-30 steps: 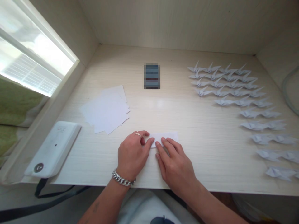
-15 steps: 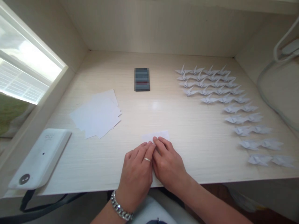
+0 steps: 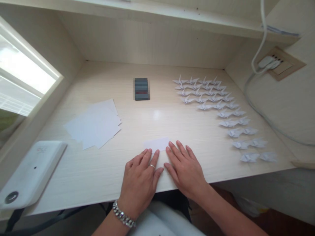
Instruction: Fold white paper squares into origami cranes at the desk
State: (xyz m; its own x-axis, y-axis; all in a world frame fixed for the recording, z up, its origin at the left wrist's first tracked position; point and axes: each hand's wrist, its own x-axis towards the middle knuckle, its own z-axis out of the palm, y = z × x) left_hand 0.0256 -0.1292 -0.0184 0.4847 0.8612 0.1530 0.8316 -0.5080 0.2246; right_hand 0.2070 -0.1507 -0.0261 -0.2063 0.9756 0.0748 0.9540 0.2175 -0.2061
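A narrow white strip of folded paper (image 3: 157, 144) lies flat on the desk in front of me. My left hand (image 3: 141, 170) rests at its lower left edge, fingertips touching the paper, with a ring and a chain bracelet showing. Over its right end lies my right hand (image 3: 185, 167), fingers spread and flat, the fingertips on the paper's edge. Both hands are open and hold nothing. Loose sheets of white paper (image 3: 95, 124) overlap in a pile to the left. On the right stand rows of folded paper cranes (image 3: 210, 93).
A dark box (image 3: 141, 89), blurred out, sits toward the back. At the left front lies a white device (image 3: 34, 172) with a dark strap. A white cable (image 3: 261, 42) runs from the wall socket (image 3: 280, 65). A shelf edge (image 3: 157, 16) crosses above the desk.
My hands have moved apart from their pressed-together position, fingers spreading and uncovering more of the paper strip. The camera view has tilted and turned right, bringing the socket into sight.
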